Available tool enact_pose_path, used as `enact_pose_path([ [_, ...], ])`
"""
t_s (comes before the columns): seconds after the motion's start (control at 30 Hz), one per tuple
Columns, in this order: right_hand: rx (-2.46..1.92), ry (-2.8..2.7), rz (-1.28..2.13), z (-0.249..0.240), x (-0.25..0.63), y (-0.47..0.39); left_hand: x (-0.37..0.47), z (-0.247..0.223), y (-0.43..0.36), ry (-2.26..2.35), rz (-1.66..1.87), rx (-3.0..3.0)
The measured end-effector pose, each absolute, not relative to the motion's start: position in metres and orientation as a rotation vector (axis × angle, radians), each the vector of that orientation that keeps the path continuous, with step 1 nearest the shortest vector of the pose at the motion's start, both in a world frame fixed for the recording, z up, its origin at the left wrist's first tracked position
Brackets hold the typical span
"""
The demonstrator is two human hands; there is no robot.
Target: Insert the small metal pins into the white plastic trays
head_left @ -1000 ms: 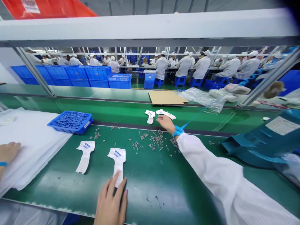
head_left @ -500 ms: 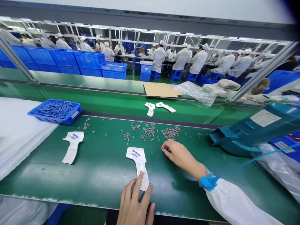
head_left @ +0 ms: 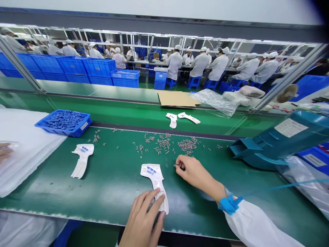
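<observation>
A white plastic handle-shaped shell half (head_left: 151, 171) with blue parts in its wide end lies on the green work surface in front of me. My left hand (head_left: 145, 218) has its fingers on the narrow grip end, holding it against the surface. To the right, my right hand (head_left: 192, 175) is closed in a pinch, with a tiny metal piece (head_left: 175, 165) showing at the fingertips. Just beyond it lies a heap of small metal pieces (head_left: 187, 145), with looser clusters (head_left: 161, 143) to its left. Another white shell half (head_left: 83, 159) rests farther left.
A blue tray of blue parts (head_left: 65, 120) stands at the back left beside white sheeting (head_left: 28, 137), where another person's hand (head_left: 5, 151) shows. Two white shell pieces (head_left: 171, 120) lie on the far green strip. A teal scoop-like container (head_left: 272, 147) lies at right.
My right hand has drawn slightly back from the metal pieces, its pinch now lifted clear. The shell under my left hand has shifted slightly right and nearer. The far shell pieces have moved right.
</observation>
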State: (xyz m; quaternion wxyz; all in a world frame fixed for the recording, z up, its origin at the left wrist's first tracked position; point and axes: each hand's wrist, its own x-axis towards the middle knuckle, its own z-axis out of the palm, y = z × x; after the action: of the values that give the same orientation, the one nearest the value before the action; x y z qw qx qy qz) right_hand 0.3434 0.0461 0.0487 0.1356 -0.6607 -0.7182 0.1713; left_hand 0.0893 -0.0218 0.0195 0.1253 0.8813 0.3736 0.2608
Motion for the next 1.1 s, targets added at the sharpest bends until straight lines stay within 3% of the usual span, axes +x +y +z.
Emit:
enact_pose_path([
  [0.43,-1.910,-1.974,0.606,0.042,0.365,0.050,0.110,0.040,0.000,1.097,0.783,2.316],
  [0.77,-1.472,-1.484,1.215,0.061,0.350,0.040,0.150,0.063,0.058,1.119,0.701,2.203],
  [1.1,-1.369,-1.405,1.184,0.082,0.339,0.024,0.146,0.076,0.051,0.953,0.918,2.094],
])
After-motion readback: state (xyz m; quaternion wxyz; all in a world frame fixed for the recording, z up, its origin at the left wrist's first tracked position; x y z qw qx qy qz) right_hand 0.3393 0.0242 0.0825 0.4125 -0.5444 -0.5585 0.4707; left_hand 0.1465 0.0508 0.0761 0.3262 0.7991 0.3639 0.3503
